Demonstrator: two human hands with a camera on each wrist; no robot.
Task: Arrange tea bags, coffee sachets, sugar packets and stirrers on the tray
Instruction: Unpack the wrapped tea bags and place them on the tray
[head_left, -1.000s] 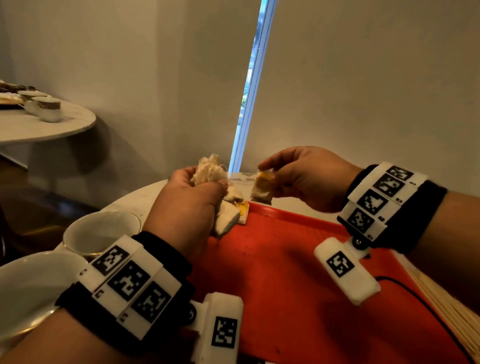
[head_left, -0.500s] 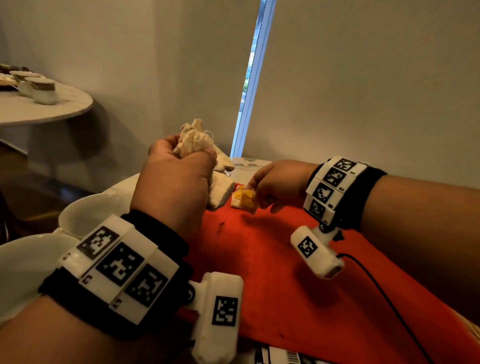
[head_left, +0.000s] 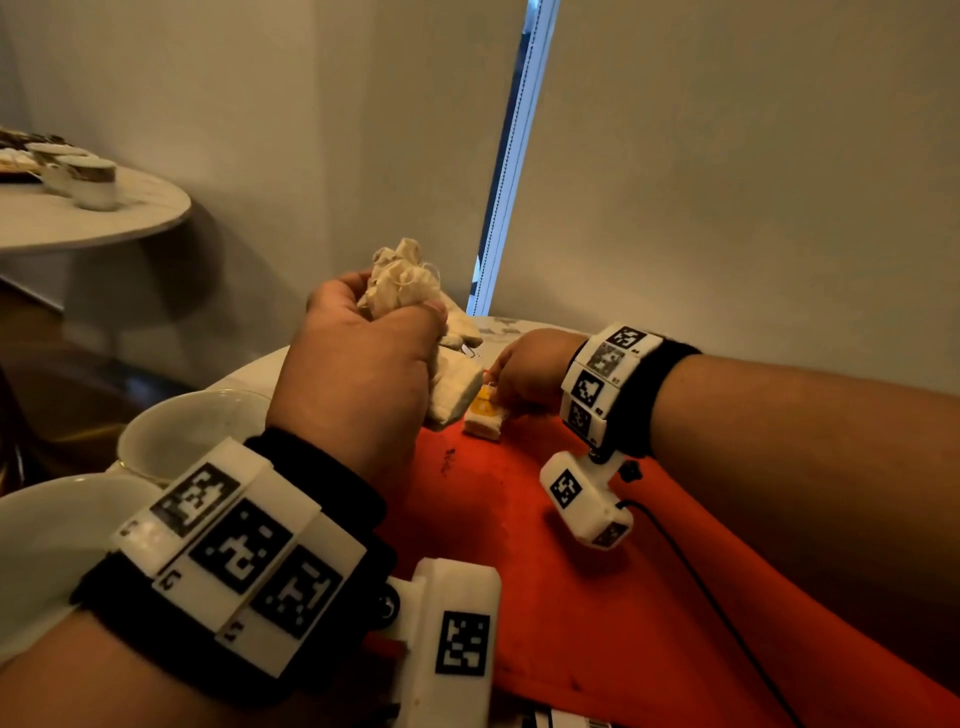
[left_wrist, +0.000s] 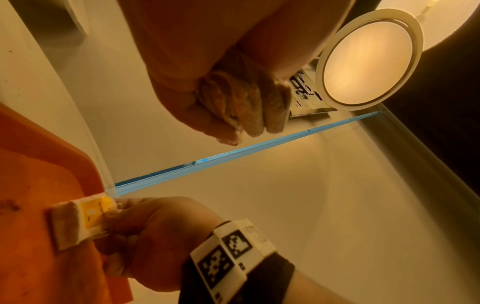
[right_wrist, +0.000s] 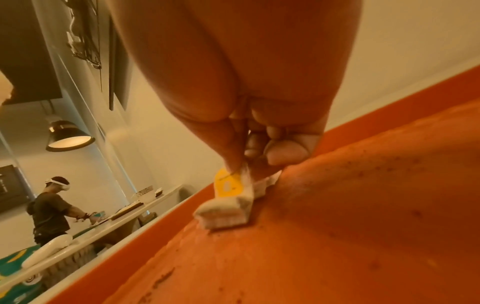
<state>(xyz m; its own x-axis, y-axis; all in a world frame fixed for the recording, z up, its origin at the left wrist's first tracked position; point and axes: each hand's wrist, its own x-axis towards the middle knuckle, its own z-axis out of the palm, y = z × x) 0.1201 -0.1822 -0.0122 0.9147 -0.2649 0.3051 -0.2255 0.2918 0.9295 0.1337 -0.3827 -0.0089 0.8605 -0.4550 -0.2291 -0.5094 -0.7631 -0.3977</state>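
- At the tray's (head_left: 597, 597) far left corner, your right hand (head_left: 524, 371) pinches one tea bag (head_left: 484, 415) with a yellow tag, its lower edge touching the red surface.
- Your left hand (head_left: 358, 374), clenched, grips a bunch of tea bags (head_left: 402, 280) above the tray's left edge; I cannot count them.
- Expect these to be light, soft and crushable, with paper that could tear; take each by its tag or top fold.
- Count: one bag on the tray, two white cups (head_left: 182, 431) on the tabletop (head_left: 260, 371), no sachets, sugar or stirrers surely visible.
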